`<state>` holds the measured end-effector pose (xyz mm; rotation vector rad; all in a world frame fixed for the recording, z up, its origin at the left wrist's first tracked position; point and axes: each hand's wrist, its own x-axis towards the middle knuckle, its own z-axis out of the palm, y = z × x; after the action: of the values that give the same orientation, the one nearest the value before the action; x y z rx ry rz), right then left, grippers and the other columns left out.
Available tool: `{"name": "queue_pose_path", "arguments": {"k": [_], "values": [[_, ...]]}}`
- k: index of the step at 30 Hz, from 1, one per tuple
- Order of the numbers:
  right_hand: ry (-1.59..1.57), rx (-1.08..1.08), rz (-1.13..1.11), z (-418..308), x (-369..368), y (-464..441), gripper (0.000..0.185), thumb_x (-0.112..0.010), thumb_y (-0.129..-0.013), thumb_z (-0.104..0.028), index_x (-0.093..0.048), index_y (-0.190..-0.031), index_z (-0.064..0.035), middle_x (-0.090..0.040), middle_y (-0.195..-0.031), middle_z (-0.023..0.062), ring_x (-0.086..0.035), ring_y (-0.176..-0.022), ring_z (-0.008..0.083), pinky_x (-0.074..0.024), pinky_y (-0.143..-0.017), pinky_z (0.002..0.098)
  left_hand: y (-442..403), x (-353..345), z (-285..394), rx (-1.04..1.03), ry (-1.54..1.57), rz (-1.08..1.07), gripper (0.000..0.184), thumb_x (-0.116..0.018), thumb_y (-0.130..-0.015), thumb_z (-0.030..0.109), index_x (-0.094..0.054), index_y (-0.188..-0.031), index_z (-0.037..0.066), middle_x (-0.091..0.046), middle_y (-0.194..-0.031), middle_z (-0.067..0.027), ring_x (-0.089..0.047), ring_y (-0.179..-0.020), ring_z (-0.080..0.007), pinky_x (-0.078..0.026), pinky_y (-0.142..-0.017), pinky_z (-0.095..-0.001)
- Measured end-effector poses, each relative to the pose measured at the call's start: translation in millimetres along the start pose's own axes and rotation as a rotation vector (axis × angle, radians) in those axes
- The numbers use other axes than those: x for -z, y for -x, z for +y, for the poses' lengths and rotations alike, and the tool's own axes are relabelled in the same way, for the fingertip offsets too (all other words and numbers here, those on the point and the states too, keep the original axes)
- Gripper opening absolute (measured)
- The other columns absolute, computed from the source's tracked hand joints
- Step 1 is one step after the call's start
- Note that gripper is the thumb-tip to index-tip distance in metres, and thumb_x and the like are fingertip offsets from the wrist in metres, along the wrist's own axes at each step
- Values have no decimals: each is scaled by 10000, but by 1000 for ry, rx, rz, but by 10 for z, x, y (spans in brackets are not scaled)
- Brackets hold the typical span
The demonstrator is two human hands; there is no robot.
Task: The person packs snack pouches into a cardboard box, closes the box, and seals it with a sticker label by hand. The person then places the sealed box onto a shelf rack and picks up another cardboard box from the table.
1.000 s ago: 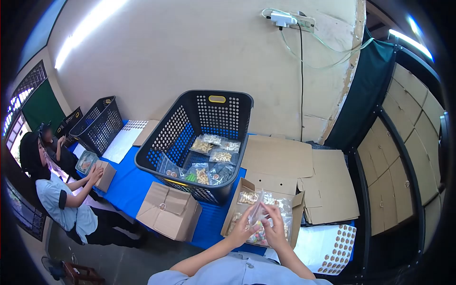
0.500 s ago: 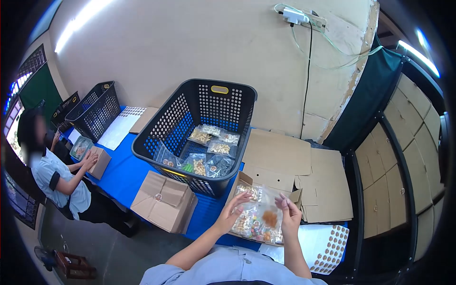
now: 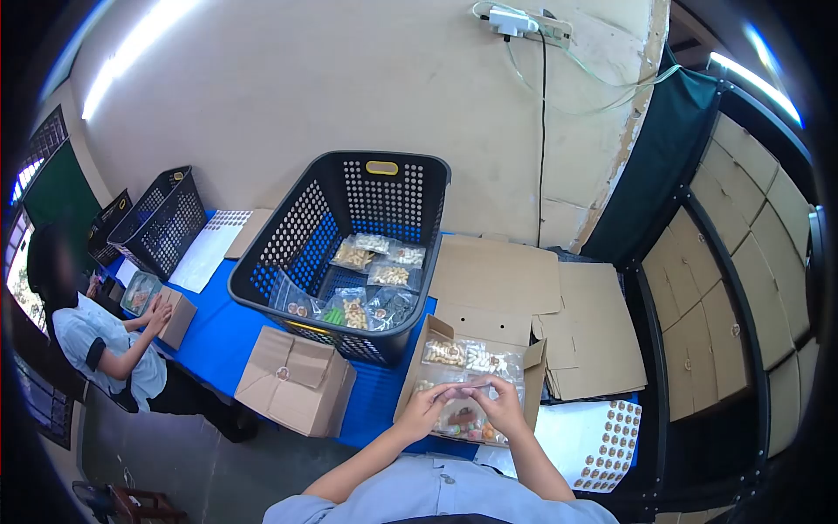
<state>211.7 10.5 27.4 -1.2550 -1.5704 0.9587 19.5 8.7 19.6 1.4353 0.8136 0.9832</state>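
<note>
An open cardboard box in front of me is packed with clear bags of snacks. Over its near part, my left hand and my right hand are close together, fingers pinched on the top edge of a clear plastic bag. Reddish and coloured contents show below my fingers; I cannot tell which belong to this bag. Beyond the box, a large black perforated basket contains several more snack bags.
A closed cardboard box stands on the blue table to the left. Flattened cardboard and a sticker sheet lie right. A co-worker at far left handles a small box. Shelves of cartons rise at right.
My hands have come together from apart and now pinch a bag's top edge. The view has shifted slightly. The co-worker's hands stay on the small box.
</note>
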Motion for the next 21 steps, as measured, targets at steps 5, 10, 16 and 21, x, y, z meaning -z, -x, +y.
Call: {"name": "queue_pose_path", "arguments": {"k": [5,10,16,21], "values": [[64,26,-50,114,122,-27,182,-613,-894,-193,-701,-969,-53,-688,-939,85,-588,-931,209,-438,-851,325,-33,39,-150,14,-78,-128,412,-386,-1019,225,-405,-1399,67,-578,-1251,-125,-573,-1112,-194,-425,-957,-307],[-125,-268,386,611,511,-226,241,-530,-961,-198,-642,-1005,11,-650,-948,89,-578,-731,123,-479,-648,238,-142,198,-537,94,-3,-2,403,-381,-1012,192,-394,-1393,63,-567,-1262,-118,-558,-1116,-184,-429,-934,-303],[-402,-327,614,1260,729,-469,304,-520,-936,-84,-471,-1220,14,-569,-1041,128,-594,-771,171,-591,-648,291,-180,330,-879,213,-80,110,329,-438,-990,176,-487,-1294,60,-619,-1173,-117,-592,-1021,-170,-442,-911,-298],[-405,-461,572,1870,527,-424,433,-571,-869,-19,-420,-1274,-2,-502,-1160,194,-570,-956,266,-562,-684,360,-197,269,-901,226,-115,-28,303,-411,-982,116,-514,-1250,18,-613,-1173,-100,-583,-1016,-164,-443,-909,-302]]}}
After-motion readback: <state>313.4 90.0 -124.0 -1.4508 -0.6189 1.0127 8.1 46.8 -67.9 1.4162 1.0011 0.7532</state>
